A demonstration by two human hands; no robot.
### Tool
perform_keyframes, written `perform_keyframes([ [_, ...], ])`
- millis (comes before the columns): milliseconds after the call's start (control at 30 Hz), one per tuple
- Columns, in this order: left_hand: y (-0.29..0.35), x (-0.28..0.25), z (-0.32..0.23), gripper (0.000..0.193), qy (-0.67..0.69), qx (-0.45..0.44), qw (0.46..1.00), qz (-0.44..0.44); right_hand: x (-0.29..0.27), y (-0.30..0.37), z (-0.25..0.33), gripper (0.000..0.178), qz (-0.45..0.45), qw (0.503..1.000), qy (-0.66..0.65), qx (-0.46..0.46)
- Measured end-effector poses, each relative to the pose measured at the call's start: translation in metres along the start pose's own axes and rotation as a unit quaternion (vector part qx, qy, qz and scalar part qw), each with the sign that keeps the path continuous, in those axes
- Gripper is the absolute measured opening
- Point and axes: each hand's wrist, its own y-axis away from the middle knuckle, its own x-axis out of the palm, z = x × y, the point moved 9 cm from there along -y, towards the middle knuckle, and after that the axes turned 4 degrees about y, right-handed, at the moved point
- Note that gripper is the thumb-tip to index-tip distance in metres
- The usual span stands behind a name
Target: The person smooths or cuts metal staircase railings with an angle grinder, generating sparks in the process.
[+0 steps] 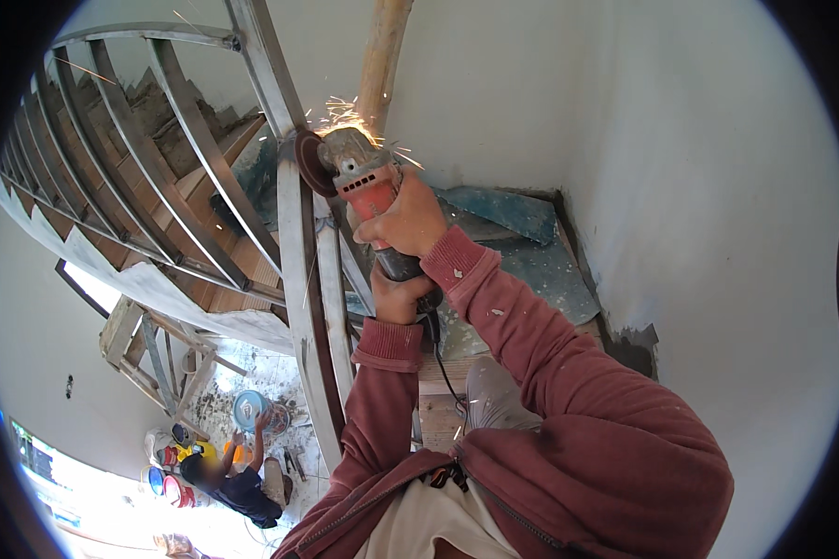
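Observation:
An angle grinder (371,191), red with a grey metal head, is held in both my hands. My right hand (418,216) wraps round its red body just behind the head. Lower down, my left hand (396,296) grips the dark rear end, from which a black cord (443,368) hangs. The reddish-brown disc (315,162) touches, or sits right against, the bare metal post (298,224) of a stair railing. Bright sparks (345,116) fly off beyond the grinder's head.
Metal balusters (196,168) curve away to the left above wooden stair treads (242,265). A wooden pole (382,65) stands ahead; a bluish sheet (513,216) covers the landing. Far below at left, a person (238,484) crouches by a blue bucket (249,408) near a wooden trestle (163,359).

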Motion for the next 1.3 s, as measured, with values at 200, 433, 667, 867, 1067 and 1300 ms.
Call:
perform_keyframes([
  [200,0.002,-0.001,-0.001,0.066,-0.009,0.004,1.000,-0.002,-0.001,0.005,0.002,0.091,0.005,1.000,0.011,-0.004],
  [433,0.015,0.000,0.003,0.063,-0.010,-0.005,1.000,-0.012,0.002,0.012,-0.005,0.086,-0.003,1.000,0.014,-0.003],
  [667,0.010,-0.002,0.000,0.057,0.002,-0.003,1.000,-0.005,0.000,0.006,-0.002,0.085,0.004,0.999,0.024,0.027],
  [867,0.020,-0.006,0.008,0.051,-0.004,0.013,1.000,-0.014,0.007,0.017,-0.013,0.084,0.001,1.000,0.014,0.001],
  [1067,0.010,-0.002,0.001,0.050,0.007,0.009,1.000,-0.001,0.003,0.004,-0.011,0.083,0.002,1.000,0.010,0.028],
  [1300,0.030,0.000,0.021,0.053,-0.004,-0.010,1.000,-0.004,0.008,0.022,-0.034,0.082,0.012,0.998,0.038,0.040],
])
